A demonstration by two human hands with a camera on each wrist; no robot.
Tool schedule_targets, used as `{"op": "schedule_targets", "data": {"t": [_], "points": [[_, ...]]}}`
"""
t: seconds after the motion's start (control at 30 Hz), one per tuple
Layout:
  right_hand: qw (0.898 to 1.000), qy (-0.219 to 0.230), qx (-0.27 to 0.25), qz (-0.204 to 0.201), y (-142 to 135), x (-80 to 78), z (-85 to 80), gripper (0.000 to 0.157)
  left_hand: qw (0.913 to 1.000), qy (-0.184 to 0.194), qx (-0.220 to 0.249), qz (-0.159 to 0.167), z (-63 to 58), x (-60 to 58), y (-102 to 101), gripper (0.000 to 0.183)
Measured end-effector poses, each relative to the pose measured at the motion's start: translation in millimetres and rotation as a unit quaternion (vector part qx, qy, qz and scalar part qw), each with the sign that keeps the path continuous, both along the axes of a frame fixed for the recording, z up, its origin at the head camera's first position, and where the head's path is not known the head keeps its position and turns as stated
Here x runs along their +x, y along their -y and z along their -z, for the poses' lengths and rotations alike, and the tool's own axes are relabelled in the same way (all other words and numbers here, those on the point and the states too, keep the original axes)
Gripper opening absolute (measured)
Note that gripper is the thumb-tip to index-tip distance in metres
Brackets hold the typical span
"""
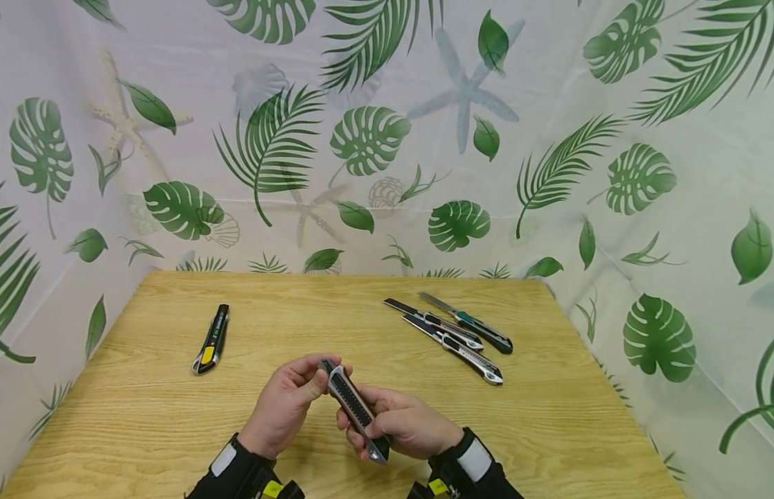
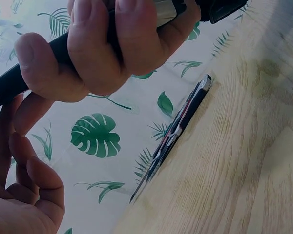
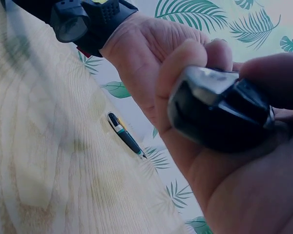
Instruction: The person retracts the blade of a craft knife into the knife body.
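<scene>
A utility knife with a silver-edged body and a ribbed black slide track is held in both hands over the front middle of the table. My left hand pinches its far end between thumb and fingers. The other end is gripped by my right hand, its thumb lying along the body. Close up in the right wrist view, the dark butt of the utility knife sticks out of the right hand. Fingers cover much of the knife in the left wrist view.
On the wooden table, a black and yellow utility knife lies at the left. Toward the right lie two silver-and-black knives and a green-and-black knife, blades out. Leaf-patterned cloth hangs behind and at the sides.
</scene>
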State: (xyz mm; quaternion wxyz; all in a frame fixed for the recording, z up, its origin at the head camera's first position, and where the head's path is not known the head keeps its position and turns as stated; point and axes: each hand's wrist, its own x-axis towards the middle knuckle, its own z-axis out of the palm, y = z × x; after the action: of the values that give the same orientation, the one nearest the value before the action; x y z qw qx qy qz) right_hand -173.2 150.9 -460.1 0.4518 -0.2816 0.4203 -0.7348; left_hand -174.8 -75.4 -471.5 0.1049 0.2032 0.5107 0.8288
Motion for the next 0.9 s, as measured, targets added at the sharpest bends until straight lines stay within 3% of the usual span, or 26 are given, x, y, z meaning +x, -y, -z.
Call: {"op": "schedule_targets", "data": {"t": [0.23, 0.5, 0.63, 0.77, 0.9], "points": [[1.0, -0.017, 0.005, 0.021, 2.3, 0.1, 0.2, 0.063, 1.0, -0.002, -0.008, -0.004, 0.8, -1.9, 3.5, 0.025], [0.999, -0.028, -0.009, 0.042, 1.8, 0.8, 3.0, 0.037, 0.9996, -0.007, -0.004, -0.026, -3.7, -6.1, 12.7, 0.023], [0.998, -0.04, -0.013, 0.04, 1.6, 0.4, 4.4, 0.034, 0.9992, -0.009, 0.011, -0.037, -6.3, -7.8, 17.7, 0.023], [0.996, -0.066, 0.015, 0.056, 1.9, -0.9, 5.9, 0.036, 0.999, -0.008, 0.026, -0.036, -7.3, -8.1, 20.3, 0.024], [0.989, -0.096, 0.074, 0.089, 2.5, -1.8, 7.2, 0.043, 0.999, -0.012, 0.024, -0.035, -7.9, -8.1, 20.5, 0.024]]}}
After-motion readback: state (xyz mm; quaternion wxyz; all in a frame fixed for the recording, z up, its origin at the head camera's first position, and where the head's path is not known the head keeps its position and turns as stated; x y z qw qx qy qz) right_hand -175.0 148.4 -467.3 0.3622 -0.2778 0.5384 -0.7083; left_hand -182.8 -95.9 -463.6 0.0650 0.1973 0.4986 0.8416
